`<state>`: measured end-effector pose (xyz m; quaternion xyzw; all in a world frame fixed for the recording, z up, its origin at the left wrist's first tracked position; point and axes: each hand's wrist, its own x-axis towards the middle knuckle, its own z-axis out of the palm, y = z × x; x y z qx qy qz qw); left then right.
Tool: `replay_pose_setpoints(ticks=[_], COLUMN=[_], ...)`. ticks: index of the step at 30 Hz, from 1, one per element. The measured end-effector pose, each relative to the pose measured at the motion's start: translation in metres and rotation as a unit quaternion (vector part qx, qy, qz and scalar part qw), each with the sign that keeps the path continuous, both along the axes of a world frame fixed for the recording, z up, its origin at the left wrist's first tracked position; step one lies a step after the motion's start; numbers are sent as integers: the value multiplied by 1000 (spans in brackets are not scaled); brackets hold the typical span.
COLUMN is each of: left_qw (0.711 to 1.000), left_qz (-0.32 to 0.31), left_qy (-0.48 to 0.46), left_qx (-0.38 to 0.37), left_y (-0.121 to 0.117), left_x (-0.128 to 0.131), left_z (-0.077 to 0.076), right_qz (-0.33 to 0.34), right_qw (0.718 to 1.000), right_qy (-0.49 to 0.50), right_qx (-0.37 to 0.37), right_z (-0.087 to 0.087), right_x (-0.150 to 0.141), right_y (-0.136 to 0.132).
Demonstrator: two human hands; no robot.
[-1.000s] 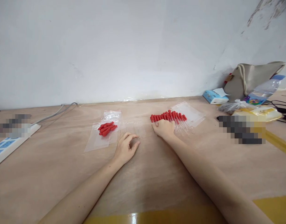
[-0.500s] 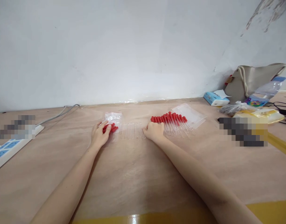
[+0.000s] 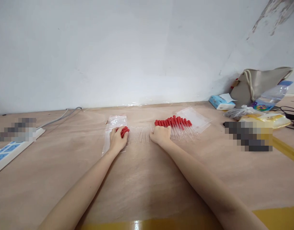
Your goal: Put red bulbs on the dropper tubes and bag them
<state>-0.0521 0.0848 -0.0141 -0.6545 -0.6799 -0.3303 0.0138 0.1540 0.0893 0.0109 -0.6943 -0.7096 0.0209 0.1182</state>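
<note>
- Red bulbs (image 3: 125, 130) are bunched in the left hand (image 3: 117, 139), at 9 o'clock from the right hand (image 3: 161, 134); that grip is curled around the pile.
- Right grip is bent in at the right end of the clear tubes (image 3: 140, 134); can't tell if it's pinching one.
- Bulbs look smooth, rounded and rubbery, so I'd guess light, squishy and a bit grabby. Pinch the fat part.
- Tubes are skinny, see-through and straight, probably stiff, slick and roll-happy, maybe brittle. I'd take them mid-length, gently.
- Red-topped droppers (image 3: 173, 122) fan out at 1 o'clock from the right hand.
- Flimsy, shiny plastic bags (image 3: 117, 120) lie under the bulbs, on a smooth wood-look bench (image 3: 127, 185).
</note>
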Motion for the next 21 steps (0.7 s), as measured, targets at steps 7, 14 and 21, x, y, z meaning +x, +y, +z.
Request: replay_pose_setpoints(ticks=[7, 14, 21], left_qw=[1000, 997, 998], left_qz=[9, 41, 7], left_qy=[-9, -58, 12], left_qx=[-15, -14, 54], left_y=[-4, -2, -15], left_x=[31, 22, 3], left_z=[1, 7, 28], right_qz=[-14, 11, 115], right_qw=[1000, 995, 985], right_qy=[-6, 53, 91], right_qx=[20, 78, 86], right_z=[0, 5, -1], right_x=[8, 20, 37], right_y=[0, -13, -52])
